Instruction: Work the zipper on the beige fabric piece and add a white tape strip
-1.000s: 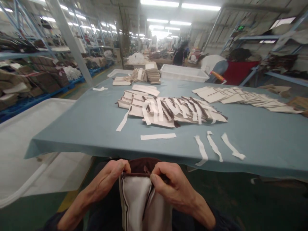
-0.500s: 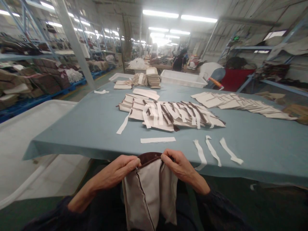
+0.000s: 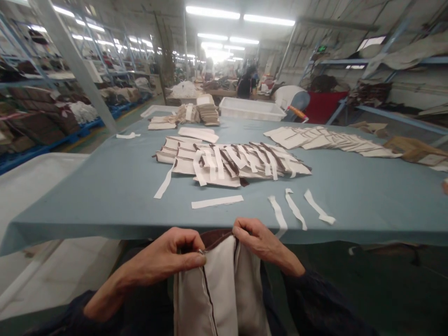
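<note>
A cream fabric piece [image 3: 220, 289] with a brown top band and a dark seam hangs in front of the table's near edge. My left hand [image 3: 168, 254] pinches its upper left corner, thumb and forefinger together where the seam meets the band. At the band's right end my right hand [image 3: 261, 242] grips the cloth, fingers curled over it. Beyond the hands, a white strip [image 3: 217, 201] lies flat on the blue-green cloth. More strips, one of them here [image 3: 296, 208], lie to the right. Overlapping cream pieces [image 3: 217, 179] with brown edges and white strips cover the middle.
The table [image 3: 115, 196] spreads wide ahead. Fanned cream pieces [image 3: 329, 139] lie at the right, stacked pieces [image 3: 208, 110] at the back, near a white bin [image 3: 252, 109]. A white tub [image 3: 42, 186] stands left. A person [image 3: 248, 81] is far behind.
The view has turned slightly right, so the table's things sit further left. My left hand's fingers have arched up from the band, and its pinch is now at the seam's top.
</note>
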`<state>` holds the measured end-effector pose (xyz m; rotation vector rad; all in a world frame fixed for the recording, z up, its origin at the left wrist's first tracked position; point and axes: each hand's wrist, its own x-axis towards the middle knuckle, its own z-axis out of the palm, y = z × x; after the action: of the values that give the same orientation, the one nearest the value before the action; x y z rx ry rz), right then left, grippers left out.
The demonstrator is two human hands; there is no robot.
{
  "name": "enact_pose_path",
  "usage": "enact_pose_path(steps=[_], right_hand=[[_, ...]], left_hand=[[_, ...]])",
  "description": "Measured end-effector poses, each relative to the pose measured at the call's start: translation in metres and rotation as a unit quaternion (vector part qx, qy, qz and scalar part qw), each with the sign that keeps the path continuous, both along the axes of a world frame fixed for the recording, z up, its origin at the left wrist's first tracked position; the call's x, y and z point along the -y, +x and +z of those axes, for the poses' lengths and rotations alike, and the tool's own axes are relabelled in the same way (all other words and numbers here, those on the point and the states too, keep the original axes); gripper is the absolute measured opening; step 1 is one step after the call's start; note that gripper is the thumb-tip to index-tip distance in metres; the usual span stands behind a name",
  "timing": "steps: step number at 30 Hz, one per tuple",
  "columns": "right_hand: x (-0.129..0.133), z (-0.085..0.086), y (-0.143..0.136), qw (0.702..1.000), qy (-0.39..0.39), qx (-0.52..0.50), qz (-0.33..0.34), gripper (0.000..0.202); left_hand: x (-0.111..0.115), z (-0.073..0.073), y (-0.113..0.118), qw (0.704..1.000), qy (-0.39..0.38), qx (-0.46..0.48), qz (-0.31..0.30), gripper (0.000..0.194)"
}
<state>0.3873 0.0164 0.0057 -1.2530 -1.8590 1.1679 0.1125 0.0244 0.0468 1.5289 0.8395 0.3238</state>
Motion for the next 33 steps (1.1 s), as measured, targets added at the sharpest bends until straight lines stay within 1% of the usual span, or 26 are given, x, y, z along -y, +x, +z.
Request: enact_pose_path(steps=[4,6,8,11,13,17,20,23,26,30,33], right_hand=[[0.005,-0.003,0.004,1.0,0.007,0.005,0.015,0.028],[0.008,-0.003,0.005,1.0,0.01,-0.007,0.011,0.028],[0.012,-0.001,0.004,1.0,0.003,-0.019,0.017,0.026],[0.019,0.003,-0.004,0.999,0.003,0.012,0.044,0.015],[0.024,0.006,-0.012,0.996,0.042,0.039,0.063,0.013],[0.031,0.005,-0.031,0.983,0.157,0.023,0.091,0.031],[0.033,0.002,-0.041,0.979,0.189,0.001,0.081,0.029],[0.035,-0.001,-0.045,0.983,0.168,-0.005,0.072,0.022],[0.036,-0.001,-0.045,0.986,0.144,-0.014,0.079,0.017],[0.036,0.0,-0.046,0.988,0.123,-0.013,0.09,0.015],[0.035,0.002,-0.047,0.991,0.098,0.003,0.095,0.013]], left_hand=[[0.0,0.003,0.001,0.998,-0.02,0.022,-0.062,0.045],[0.002,0.001,0.001,0.997,-0.019,0.017,-0.078,0.045],[0.005,-0.001,0.003,0.998,-0.011,0.005,-0.067,0.045],[0.009,-0.007,0.005,0.999,-0.005,-0.009,-0.042,0.042],[0.009,-0.01,0.007,0.999,-0.008,-0.013,-0.033,0.039],[0.009,-0.012,0.008,1.0,-0.009,-0.016,-0.021,0.04],[0.008,-0.011,0.008,1.0,-0.005,-0.003,-0.021,0.04],[0.009,-0.012,0.004,1.0,-0.009,0.005,-0.026,0.044],[0.01,-0.015,-0.002,0.999,-0.021,0.005,-0.037,0.047],[0.011,-0.018,-0.009,0.999,-0.031,0.007,-0.041,0.042],[0.013,-0.017,-0.011,0.999,-0.028,-0.002,-0.033,0.035]])
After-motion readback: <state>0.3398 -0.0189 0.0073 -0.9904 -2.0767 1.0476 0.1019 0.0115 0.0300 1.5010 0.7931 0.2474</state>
